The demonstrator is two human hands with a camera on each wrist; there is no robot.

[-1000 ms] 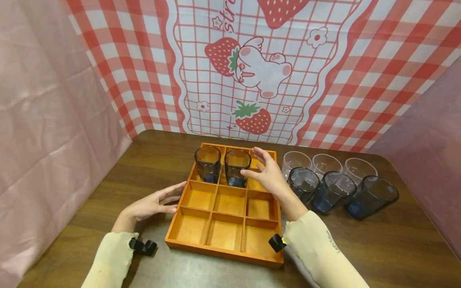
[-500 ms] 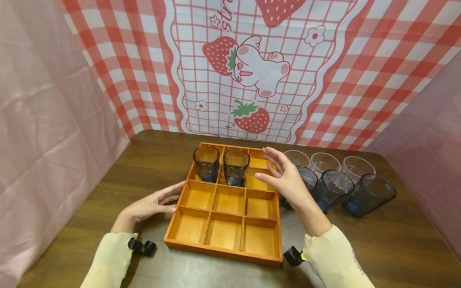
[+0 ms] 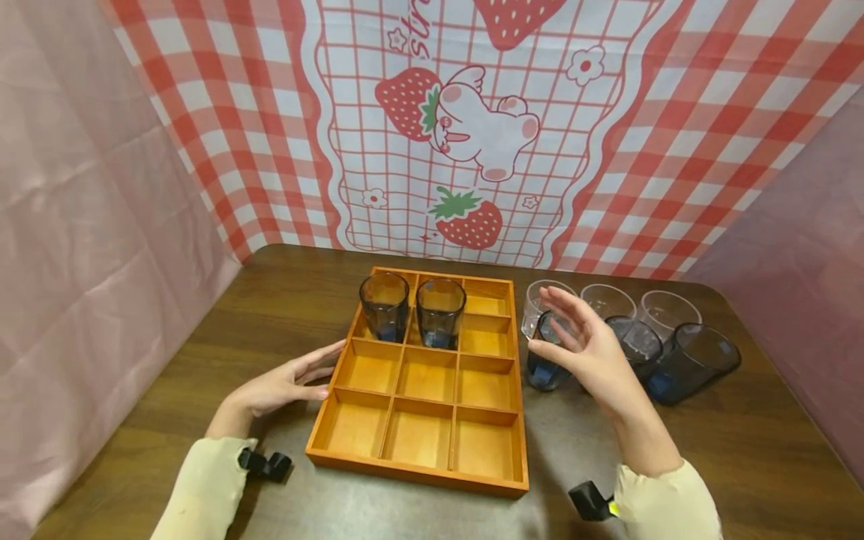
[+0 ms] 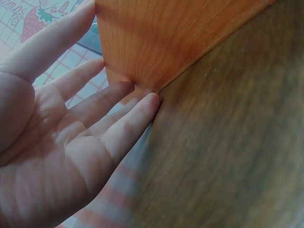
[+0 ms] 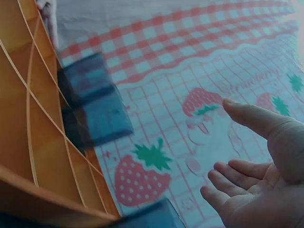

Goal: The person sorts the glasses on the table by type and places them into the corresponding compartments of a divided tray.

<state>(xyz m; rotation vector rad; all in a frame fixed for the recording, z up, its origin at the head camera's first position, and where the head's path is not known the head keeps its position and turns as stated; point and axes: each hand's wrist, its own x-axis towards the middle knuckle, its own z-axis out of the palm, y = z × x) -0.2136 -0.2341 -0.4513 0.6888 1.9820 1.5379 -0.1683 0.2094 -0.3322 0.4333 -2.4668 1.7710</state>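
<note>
My left hand [image 3: 286,384] rests its fingertips on the left side of a wooden compartment tray [image 3: 415,476]. In the left wrist view its fingers [image 4: 121,130] lie extended along the tray's side wall [image 4: 147,42]. Two dark tinted glasses [image 3: 385,307] [image 3: 441,313] stand side by side in compartments toward the tray's back. Right of the tray, my right hand [image 3: 597,360] hovers with thumb and fingers spread and nothing held. It partly covers the leftmost dark glass [image 3: 543,371]. The right wrist view shows that hand [image 5: 256,178] with its palm bare.
Two more dark glasses [image 3: 634,341] [image 3: 695,364] stand to the right, the outer one appearing slanted. Behind them are three clear glasses [image 3: 540,300] [image 3: 607,300] [image 3: 671,311]. A checked strawberry-print cloth [image 3: 466,225] hangs at the table's back edge.
My right hand has moved right, away from the second glass in the tray and across to the dark glasses beside it. My left hand stays at the tray's side.
</note>
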